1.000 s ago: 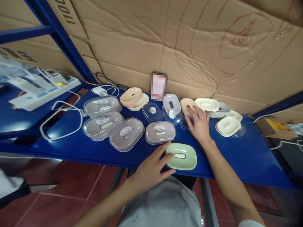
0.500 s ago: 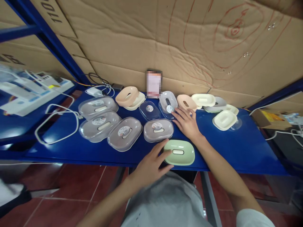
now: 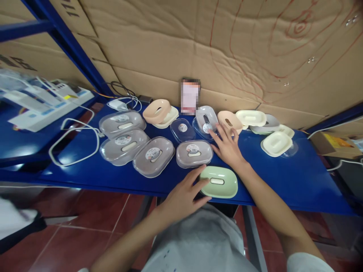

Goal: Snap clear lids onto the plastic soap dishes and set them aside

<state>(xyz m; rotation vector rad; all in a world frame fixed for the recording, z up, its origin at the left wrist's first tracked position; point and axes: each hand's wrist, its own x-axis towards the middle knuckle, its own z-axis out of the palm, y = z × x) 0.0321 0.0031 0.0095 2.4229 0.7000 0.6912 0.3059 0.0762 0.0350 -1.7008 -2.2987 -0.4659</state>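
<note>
A green soap dish [image 3: 227, 190] with a cream insert in its slot lies near the table's front edge. My left hand [image 3: 187, 194] rests at its left side, fingers spread, one fingertip over the inside of the dish. My right hand [image 3: 228, 147] reaches further back with fingers apart, its fingertips at a clear lid [image 3: 198, 130] with a round label. A grey slotted dish [image 3: 206, 113] sits on that lid. A peach dish [image 3: 228, 119] stands just behind my right fingers. Left of my right hand is a grey dish under a clear lid [image 3: 194, 154].
Several lidded grey dishes [image 3: 154, 156] lie at the left, near a looped white cable [image 3: 73, 163] and a power strip [image 3: 53, 109]. Another clear lid [image 3: 183, 130] lies mid-table. A phone [image 3: 190, 96] leans on the cardboard. Cream trays [image 3: 276, 143] lie at the right.
The camera view has shifted slightly, moving everything a little to the right in the picture. Both hands keep nearly the same places; my right fingers have shifted slightly around the clear lid.
</note>
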